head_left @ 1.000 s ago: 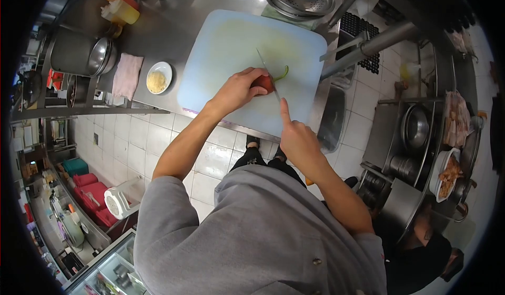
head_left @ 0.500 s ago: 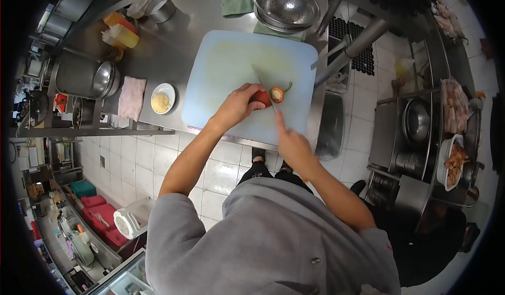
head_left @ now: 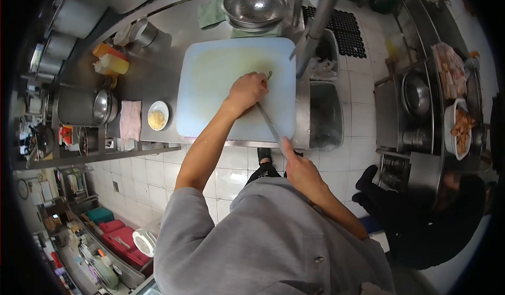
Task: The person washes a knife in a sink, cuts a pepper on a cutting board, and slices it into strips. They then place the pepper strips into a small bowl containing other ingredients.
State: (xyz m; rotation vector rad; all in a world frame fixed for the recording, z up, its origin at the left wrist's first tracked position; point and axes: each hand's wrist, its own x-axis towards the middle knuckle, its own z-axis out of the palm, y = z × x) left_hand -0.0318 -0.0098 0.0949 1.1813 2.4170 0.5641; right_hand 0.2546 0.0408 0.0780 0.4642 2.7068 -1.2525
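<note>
My right hand (head_left: pixel 303 173) grips a kitchen knife (head_left: pixel 270 123) with the index finger stretched along it. The blade slants up and left over the near right part of the cutting board (head_left: pixel 210 111), its tip close to my left hand. Fingers of my left hand (head_left: pixel 249 91) are closed on the stem end of a red pepper; its green stem (head_left: pixel 270 75) sticks out past the fingertips. Most of the pepper is hidden under that hand, and a dark reddish edge shows below the palm.
Left of the board are a small white bowl (head_left: pixel 164 109) of minced yellowish food and a pink cloth (head_left: pixel 131 120). A metal colander (head_left: pixel 255 8) stands behind. A grey bin (head_left: pixel 326 121) is at the right. Another person in dark clothing (head_left: pixel 431 232) is at lower right.
My left hand has gone from the pepper's body to its stem end. The knife has been drawn back towards me, out from between the pepper pieces. The view has shifted slightly.
</note>
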